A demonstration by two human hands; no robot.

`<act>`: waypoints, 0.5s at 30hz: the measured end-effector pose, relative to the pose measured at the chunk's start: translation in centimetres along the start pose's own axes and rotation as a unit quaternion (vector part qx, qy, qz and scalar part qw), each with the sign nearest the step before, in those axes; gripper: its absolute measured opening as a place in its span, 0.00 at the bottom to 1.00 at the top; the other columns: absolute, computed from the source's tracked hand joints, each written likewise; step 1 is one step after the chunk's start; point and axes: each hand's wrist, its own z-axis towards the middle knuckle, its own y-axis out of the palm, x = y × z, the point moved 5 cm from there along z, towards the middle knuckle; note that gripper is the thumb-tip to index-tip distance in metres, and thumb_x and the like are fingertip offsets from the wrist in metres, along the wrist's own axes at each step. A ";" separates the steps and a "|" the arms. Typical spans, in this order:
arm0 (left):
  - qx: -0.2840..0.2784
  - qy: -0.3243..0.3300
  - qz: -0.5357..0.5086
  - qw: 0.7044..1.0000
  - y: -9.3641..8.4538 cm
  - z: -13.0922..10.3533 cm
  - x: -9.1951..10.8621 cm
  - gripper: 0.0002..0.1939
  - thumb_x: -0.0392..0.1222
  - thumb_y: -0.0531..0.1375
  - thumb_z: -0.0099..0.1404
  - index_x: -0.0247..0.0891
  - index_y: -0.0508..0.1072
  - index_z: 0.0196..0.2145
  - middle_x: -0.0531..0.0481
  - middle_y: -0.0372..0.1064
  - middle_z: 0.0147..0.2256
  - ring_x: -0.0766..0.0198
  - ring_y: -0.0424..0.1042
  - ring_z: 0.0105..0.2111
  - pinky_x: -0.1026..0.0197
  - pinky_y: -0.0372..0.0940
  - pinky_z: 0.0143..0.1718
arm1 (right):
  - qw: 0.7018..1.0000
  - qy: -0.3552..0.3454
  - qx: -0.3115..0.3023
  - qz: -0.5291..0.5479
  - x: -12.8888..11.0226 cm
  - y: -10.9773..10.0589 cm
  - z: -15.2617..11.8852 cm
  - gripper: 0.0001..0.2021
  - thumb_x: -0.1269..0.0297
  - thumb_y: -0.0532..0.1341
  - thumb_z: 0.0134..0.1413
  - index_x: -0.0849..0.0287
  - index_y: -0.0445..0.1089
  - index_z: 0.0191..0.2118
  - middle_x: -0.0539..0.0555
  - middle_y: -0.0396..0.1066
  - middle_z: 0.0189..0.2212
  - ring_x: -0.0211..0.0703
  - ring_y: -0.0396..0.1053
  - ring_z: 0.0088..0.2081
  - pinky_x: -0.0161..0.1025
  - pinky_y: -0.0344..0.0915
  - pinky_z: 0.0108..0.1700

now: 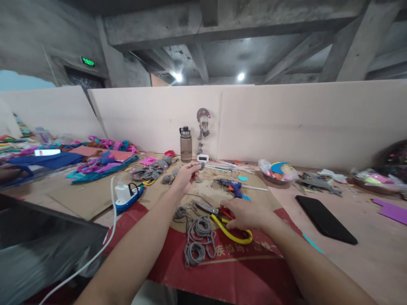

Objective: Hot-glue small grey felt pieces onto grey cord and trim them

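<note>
My left hand [188,176] is raised over the middle of the table, its thumb and fingertips pinching a small grey piece [202,166] that looks like felt. Lower and to the right, my right hand [243,213] has its fingers curled over the handles of a pair of scissors [227,231] with yellow and red grips. The scissor blades point left. Coils of grey cord [202,227] lie just left of the scissors on the red and brown board [222,271]. Beyond my right hand rests a blue glue gun [233,186].
A power strip [129,203] with a white charger and cable sits left. Grey felt pieces [152,169] and a bottle [186,145] are farther back. A moon-shaped hanging ornament [203,114] is against the partition. A black phone [324,218] and a bowl [276,174] stand right.
</note>
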 end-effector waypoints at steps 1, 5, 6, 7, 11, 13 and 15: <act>0.002 0.003 -0.004 1.000 0.1 -0.1 0.2 0.16 0.40 0.70 0.42 0.33 0.70 0.28 0.57 0.61 0.21 0.77 0.58 0.18 0.70 0.51 0.18 | 1.000 0.006 0.004 0.001 0.0 0.0 0.0 0.18 0.63 0.66 0.37 0.55 0.70 0.39 0.56 0.72 0.34 0.47 0.69 0.33 0.36 0.54 0.29; 0.011 0.013 -0.013 1.000 0.2 -0.2 0.8 0.15 0.39 0.69 0.42 0.33 0.69 0.27 0.58 0.61 0.20 0.77 0.57 0.18 0.70 0.52 0.19 | 1.000 0.000 0.013 0.026 -0.2 0.2 0.5 0.16 0.67 0.63 0.38 0.55 0.70 0.39 0.55 0.73 0.32 0.44 0.68 0.29 0.35 0.53 0.26; 0.013 0.018 -0.018 1.000 0.2 -0.2 0.9 0.15 0.39 0.69 0.42 0.33 0.69 0.27 0.58 0.61 0.20 0.77 0.57 0.18 0.69 0.52 0.19 | 0.999 -0.002 0.016 0.030 -0.2 0.3 0.6 0.15 0.66 0.62 0.39 0.55 0.70 0.39 0.55 0.73 0.32 0.44 0.68 0.29 0.34 0.53 0.26; 0.013 0.025 -0.025 0.999 0.1 -0.1 1.1 0.14 0.38 0.68 0.42 0.33 0.69 0.27 0.57 0.61 0.21 0.77 0.57 0.18 0.69 0.52 0.19 | 0.999 -0.003 0.023 0.031 -0.1 0.3 0.8 0.14 0.66 0.62 0.42 0.56 0.70 0.39 0.56 0.73 0.32 0.44 0.68 0.29 0.34 0.53 0.27; -0.001 0.069 -0.055 0.996 -0.1 -0.1 2.0 0.11 0.37 0.66 0.45 0.34 0.67 0.26 0.58 0.59 0.20 0.76 0.56 0.18 0.69 0.51 0.20 | 0.996 0.001 0.077 0.036 0.1 -0.5 1.1 0.13 0.65 0.58 0.48 0.57 0.68 0.43 0.58 0.73 0.33 0.45 0.68 0.31 0.35 0.56 0.30; -0.004 0.087 -0.067 0.994 -0.1 -0.2 2.6 0.11 0.36 0.65 0.45 0.34 0.67 0.26 0.58 0.59 0.20 0.76 0.56 0.18 0.68 0.51 0.20 | 0.990 -0.020 0.121 0.072 0.0 -1.3 1.3 0.15 0.68 0.57 0.48 0.57 0.68 0.44 0.58 0.74 0.36 0.45 0.69 0.34 0.36 0.59 0.34; 0.001 0.092 -0.069 0.993 0.0 -0.4 2.9 0.10 0.36 0.65 0.45 0.35 0.66 0.25 0.57 0.58 0.20 0.75 0.56 0.19 0.68 0.52 0.21 | 0.973 -0.052 0.179 0.135 -0.1 -2.2 1.4 0.19 0.71 0.56 0.47 0.56 0.67 0.48 0.58 0.73 0.40 0.47 0.69 0.39 0.39 0.61 0.40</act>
